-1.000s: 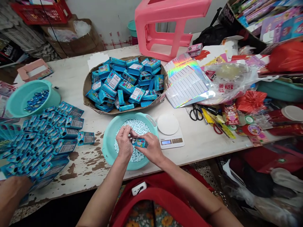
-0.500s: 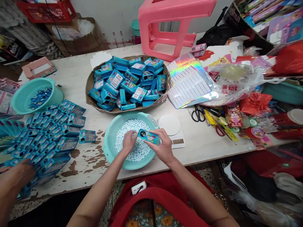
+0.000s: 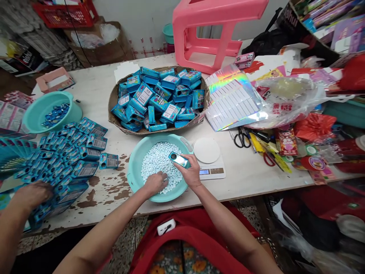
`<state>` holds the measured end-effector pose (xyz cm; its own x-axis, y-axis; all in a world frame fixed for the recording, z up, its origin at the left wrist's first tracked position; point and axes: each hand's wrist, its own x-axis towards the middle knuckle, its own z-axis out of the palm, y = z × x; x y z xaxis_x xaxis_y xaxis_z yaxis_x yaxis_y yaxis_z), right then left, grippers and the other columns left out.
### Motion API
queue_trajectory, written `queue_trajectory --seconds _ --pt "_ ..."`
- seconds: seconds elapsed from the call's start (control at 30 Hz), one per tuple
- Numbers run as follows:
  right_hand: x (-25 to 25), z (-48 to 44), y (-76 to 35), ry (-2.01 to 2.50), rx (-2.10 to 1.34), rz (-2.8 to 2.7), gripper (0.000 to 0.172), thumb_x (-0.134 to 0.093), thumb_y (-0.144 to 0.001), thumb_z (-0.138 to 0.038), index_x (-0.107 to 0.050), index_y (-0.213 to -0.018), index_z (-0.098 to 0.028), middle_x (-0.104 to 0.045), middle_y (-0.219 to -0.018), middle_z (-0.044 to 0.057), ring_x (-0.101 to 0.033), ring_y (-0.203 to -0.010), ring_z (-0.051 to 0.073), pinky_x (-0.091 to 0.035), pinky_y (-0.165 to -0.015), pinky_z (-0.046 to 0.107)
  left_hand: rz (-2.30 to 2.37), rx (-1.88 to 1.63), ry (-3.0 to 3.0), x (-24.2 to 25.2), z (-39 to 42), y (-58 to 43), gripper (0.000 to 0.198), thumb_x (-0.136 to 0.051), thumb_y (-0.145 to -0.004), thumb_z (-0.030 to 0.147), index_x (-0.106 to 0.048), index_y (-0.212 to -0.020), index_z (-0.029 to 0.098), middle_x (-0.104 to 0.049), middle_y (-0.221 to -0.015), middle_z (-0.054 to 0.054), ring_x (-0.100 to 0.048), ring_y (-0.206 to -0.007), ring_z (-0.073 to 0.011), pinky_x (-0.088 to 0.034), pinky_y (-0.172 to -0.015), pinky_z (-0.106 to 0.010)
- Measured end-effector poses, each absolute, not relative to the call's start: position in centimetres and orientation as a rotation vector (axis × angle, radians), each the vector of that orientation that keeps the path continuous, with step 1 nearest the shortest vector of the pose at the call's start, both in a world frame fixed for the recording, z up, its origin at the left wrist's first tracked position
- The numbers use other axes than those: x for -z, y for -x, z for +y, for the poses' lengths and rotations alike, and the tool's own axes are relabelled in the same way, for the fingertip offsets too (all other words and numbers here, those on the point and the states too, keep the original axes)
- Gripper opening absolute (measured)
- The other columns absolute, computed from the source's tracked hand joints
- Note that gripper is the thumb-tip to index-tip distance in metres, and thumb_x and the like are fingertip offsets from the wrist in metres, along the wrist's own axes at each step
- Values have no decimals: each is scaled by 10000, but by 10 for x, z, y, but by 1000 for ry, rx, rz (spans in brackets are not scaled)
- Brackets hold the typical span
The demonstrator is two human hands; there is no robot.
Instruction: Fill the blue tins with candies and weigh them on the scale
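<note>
A turquoise plastic basin [image 3: 133,167] in front of me holds many small white candies [image 3: 154,156]. My left hand [image 3: 155,182] is down in the candies, its fingers curled in among them; how many it grips is hidden. Over the basin's right side, my right hand [image 3: 190,171] is closed around a small blue candy box [image 3: 179,159]. The box tilts with one narrow end facing up, where a dark spot and a pale window show. Just right of the basin stands a white kitchen scale [image 3: 207,152], its display lit.
Behind the basin, a cardboard tray [image 3: 114,123] is heaped with blue boxes. At left, a co-worker's hand [image 3: 37,192] reaches over standing blue boxes [image 3: 68,152] near a turquoise bowl [image 3: 75,112]. Scissors [image 3: 242,137], shiny sticker sheets [image 3: 234,101] and a pink stool [image 3: 182,45] lie right.
My left hand has gone from beside the box down into the candies. My right hand has tipped the box so its narrow end faces up. The view has shifted slightly.
</note>
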<state>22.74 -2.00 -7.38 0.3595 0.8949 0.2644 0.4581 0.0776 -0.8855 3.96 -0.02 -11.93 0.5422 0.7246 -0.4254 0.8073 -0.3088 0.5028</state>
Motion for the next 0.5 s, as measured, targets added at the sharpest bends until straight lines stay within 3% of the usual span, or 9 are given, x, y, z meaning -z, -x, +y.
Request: queue_trajectory --seconds 0.17,0.3,0.37,0.5 --pt "64 -32 -220 1569 -624 -1359 327 -723 -721 -283 -608 -1021 -221 -595 -944 46 -589 -918 200 -491 -815 342 1426 -232 -1501 103 15 -42 269 -487 -803 438 -521 -693 194 -476 -557 18 -461 -467 -119 -344 -458 -233" --pt "70 -38 -210 1636 -663 -1485 320 -728 -708 -260 -612 -1003 -212 -601 -928 55 -583 -903 216 -486 -791 347 1276 -825 -719 67 22 -51 291 -622 -712 430 -456 -664 196 -424 -533 61 -325 -352 -59 -219 -329 -194" --pt "70 -39 -204 1640 -674 -1562 323 -732 -700 -261 -616 -998 -214 -604 -919 57 -578 -898 224 -482 -785 354 1131 -1010 -592 52 24 -58 242 -638 -701 372 -480 -690 189 -494 -592 46 -377 -371 -59 -252 -330 -190" --pt "57 -39 -197 1621 -687 -1633 341 -748 -680 -280 -624 -991 -213 -602 -904 54 -572 -882 226 -473 -772 354 1037 -1195 -472 38 27 -69 210 -579 -730 366 -527 -694 165 -618 -729 -16 -545 -492 -104 -433 -461 -234"
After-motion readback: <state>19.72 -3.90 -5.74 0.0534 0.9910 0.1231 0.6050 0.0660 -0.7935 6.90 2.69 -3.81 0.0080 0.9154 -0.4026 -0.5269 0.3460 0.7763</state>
